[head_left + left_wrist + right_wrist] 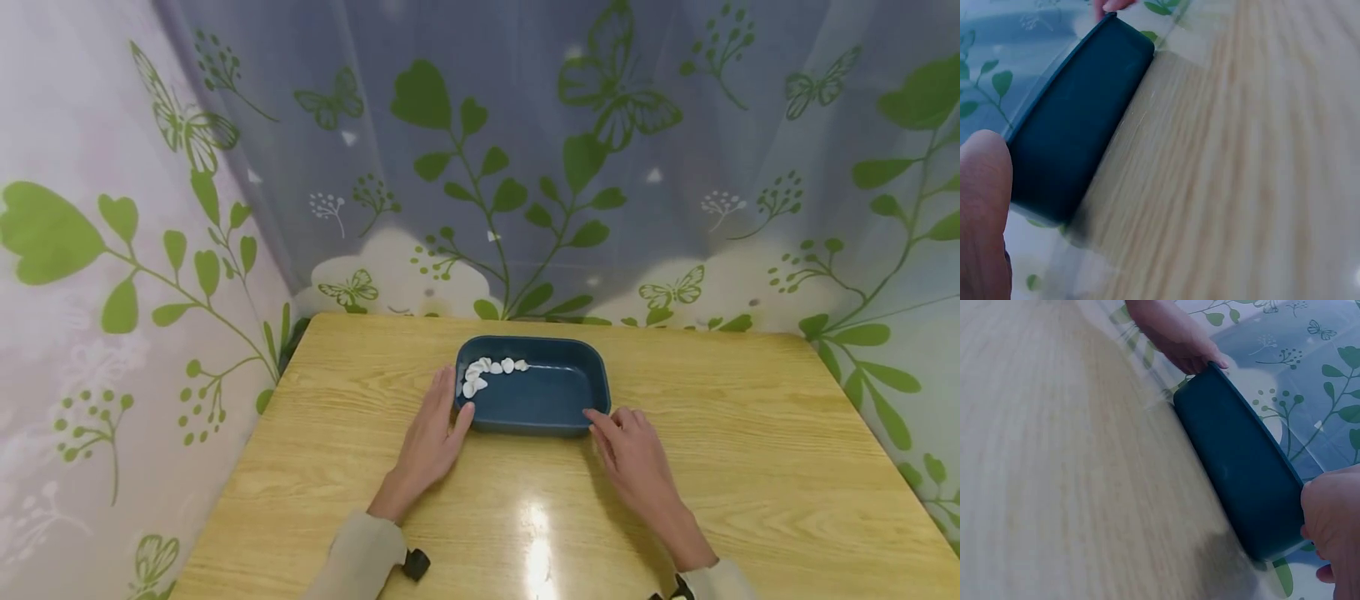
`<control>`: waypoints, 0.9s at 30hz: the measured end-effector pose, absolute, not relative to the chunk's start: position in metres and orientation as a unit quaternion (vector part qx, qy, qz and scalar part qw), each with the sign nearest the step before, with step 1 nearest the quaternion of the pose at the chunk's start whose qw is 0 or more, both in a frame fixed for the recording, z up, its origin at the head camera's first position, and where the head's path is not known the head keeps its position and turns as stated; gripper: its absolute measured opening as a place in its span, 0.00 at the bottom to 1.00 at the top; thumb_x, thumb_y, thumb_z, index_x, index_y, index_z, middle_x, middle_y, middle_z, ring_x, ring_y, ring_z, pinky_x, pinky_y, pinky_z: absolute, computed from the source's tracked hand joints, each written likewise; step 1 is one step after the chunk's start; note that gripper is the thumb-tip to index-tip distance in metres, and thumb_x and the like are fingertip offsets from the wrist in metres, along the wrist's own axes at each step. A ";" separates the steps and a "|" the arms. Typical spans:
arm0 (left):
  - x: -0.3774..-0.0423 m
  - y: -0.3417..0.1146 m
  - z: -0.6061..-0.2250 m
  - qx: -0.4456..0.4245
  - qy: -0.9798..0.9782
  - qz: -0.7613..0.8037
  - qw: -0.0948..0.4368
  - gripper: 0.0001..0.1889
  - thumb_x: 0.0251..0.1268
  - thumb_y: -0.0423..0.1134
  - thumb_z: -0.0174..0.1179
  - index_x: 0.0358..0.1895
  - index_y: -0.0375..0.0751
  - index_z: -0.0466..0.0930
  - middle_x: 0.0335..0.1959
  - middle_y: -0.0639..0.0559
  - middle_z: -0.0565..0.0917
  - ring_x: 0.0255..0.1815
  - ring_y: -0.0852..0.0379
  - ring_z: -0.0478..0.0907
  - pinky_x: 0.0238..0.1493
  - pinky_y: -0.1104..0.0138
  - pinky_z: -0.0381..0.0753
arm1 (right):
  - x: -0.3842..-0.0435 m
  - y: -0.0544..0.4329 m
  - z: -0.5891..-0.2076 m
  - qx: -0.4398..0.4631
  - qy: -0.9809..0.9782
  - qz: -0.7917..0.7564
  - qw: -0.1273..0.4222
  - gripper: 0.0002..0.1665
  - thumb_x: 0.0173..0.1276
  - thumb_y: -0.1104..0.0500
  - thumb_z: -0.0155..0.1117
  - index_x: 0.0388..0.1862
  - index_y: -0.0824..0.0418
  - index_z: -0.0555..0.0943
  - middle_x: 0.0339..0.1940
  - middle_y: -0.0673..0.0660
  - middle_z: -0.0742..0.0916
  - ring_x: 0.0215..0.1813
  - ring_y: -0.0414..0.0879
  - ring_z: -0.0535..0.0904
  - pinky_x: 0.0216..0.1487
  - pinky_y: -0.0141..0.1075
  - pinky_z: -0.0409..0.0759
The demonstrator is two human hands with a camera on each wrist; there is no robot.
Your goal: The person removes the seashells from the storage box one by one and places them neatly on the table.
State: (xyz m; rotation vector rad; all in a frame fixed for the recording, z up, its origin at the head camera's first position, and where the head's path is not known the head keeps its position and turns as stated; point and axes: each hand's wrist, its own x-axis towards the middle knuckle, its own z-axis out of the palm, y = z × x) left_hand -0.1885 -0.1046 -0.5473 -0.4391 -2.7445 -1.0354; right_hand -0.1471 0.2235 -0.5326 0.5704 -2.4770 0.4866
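A dark teal rectangular dish [536, 408] sits near the back of the table, with several small white pebble-like pieces [480, 371] gathered along its left and back inner walls. Along its left end lies my left hand [431, 433], fingers straight against the outer side and thumb at the front left corner. At the front right corner my right hand [637, 458] pinches the rim, its other fingers curled. Both wrist views show the dish's outer long wall, with the left thumb [985, 181] at one end and the right hand [1335, 515] at the other. Most left fingers are hidden in the left wrist view.
The pale wooden table [360, 375] reaches back to a curtain [495, 167] printed with green leaves and butterflies, which also hangs along the left and right sides. Light sleeves [360, 550] and dark wrist straps [416, 564] show at the bottom.
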 end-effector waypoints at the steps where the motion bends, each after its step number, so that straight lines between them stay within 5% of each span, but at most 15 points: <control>1: -0.190 -0.104 -0.549 -0.149 -0.920 -0.352 0.088 0.41 0.85 0.63 0.37 0.86 0.41 0.43 0.87 0.46 0.48 0.87 0.44 0.45 0.83 0.48 0.53 | -0.149 0.224 -0.533 0.216 -0.920 0.180 0.272 0.15 0.70 0.64 0.70 0.55 0.61 0.88 0.29 0.54 0.77 0.31 0.48 0.67 0.32 0.37 0.67; 10: -0.207 -0.101 -0.555 -0.167 -0.900 -0.392 0.097 0.41 0.83 0.64 0.43 0.86 0.43 0.46 0.87 0.53 0.48 0.86 0.45 0.47 0.83 0.48 0.53 | -0.165 0.220 -0.510 0.209 -0.931 0.171 0.245 0.10 0.69 0.66 0.72 0.48 0.65 0.89 0.26 0.54 0.82 0.28 0.48 0.73 0.30 0.39 0.74; 16: -0.213 -0.098 -0.563 -0.133 -0.876 -0.456 0.090 0.43 0.80 0.65 0.48 0.87 0.48 0.47 0.87 0.53 0.49 0.87 0.52 0.44 0.84 0.48 0.51 | -0.190 0.190 -0.492 0.230 -0.936 0.181 0.198 0.13 0.70 0.60 0.73 0.51 0.64 0.88 0.21 0.46 0.79 0.27 0.42 0.71 0.33 0.41 0.77; 27: -0.217 -0.104 -0.569 -0.140 -0.850 -0.502 0.075 0.49 0.71 0.65 0.62 0.86 0.53 0.48 0.87 0.47 0.51 0.86 0.56 0.45 0.83 0.47 0.52 | -0.251 0.128 -0.495 0.257 -0.936 0.239 0.007 0.21 0.75 0.58 0.70 0.63 0.61 0.84 0.18 0.44 0.76 0.20 0.39 0.70 0.23 0.33 0.67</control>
